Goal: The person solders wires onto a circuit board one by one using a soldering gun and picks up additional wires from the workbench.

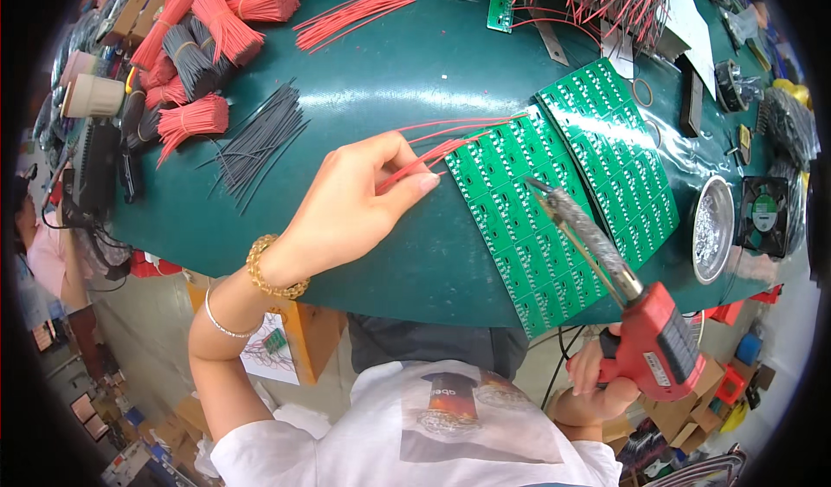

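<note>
My left hand (346, 197) is closed in a pinch around a few red wires (440, 150). Their far ends reach the upper edge of a green circuit board panel (505, 227); one wire runs on toward its top corner. Wrapped around the handle of a red soldering gun (660, 341) is my right hand (599, 385). The gun's tip (535, 186) is over the middle of that panel; whether it touches cannot be made out. A second green panel (616, 160) lies alongside on the right, partly under glare.
Loose black wires (260, 141) and red wires (355, 15) lie on the green table (389, 288). Bundled red wires (227, 28) are heaped at far left. At right stand a metal bowl (713, 230) and a black fan (764, 217). A small wired board (500, 11) lies at the back.
</note>
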### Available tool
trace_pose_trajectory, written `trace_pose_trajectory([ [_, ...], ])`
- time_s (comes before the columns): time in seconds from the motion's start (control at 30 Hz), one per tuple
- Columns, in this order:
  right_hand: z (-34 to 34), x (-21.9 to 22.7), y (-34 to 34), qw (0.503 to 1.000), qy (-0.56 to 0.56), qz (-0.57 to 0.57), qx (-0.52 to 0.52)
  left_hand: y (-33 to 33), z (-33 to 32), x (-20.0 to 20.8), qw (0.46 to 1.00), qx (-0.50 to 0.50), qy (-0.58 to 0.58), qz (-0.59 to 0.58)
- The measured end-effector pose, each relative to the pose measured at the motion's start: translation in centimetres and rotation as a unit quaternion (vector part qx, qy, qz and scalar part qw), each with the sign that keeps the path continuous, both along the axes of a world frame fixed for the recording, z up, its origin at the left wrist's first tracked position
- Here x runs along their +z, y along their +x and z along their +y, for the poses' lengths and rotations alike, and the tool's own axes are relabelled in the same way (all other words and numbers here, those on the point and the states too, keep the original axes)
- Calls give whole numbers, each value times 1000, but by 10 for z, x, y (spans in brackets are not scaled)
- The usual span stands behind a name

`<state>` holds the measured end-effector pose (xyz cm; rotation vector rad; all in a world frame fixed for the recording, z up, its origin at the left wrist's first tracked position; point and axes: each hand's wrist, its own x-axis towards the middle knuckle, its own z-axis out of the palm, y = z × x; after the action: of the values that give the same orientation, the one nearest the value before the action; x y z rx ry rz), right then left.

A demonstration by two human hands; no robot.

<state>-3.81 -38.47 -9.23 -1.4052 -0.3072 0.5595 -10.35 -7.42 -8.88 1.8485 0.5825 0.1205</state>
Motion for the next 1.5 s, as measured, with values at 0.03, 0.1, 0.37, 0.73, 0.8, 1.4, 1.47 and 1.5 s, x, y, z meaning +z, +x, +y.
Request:
trace_pose_trajectory([
  [0.03, -1, -2, -3, 1000, -27, 5, 5, 1, 1, -2, 999, 2, -35, 28],
  [0.1, -5, -8, 1, 998, -43, -4, 46, 3, 1, -4, 996, 3, -74, 56],
  [0.37, 11, -1, 0, 991, -88, 27, 93, 5, -6, -8, 1000, 14, -21, -2],
  [0.73, 4, -6, 7, 985, -118, -64, 106, 5, -10, -11, 999, 20, 43, -24],
  [0.8, 2, -4, 9, 991, -54, 37, 119, 5, -10, -10, 999, 19, 41, -26],
  [1.4, -3, -8, 2, 941, -268, -184, 90, 7, -11, -8, 999, 27, 30, 2],
  [1.47, -3, -10, 1, 939, -276, -169, 116, 6, -11, -9, 999, 26, 31, 3],
  [1.5, -3, -10, 1, 941, -272, -178, 97, 6, -11, -8, 999, 27, 31, 3],
])
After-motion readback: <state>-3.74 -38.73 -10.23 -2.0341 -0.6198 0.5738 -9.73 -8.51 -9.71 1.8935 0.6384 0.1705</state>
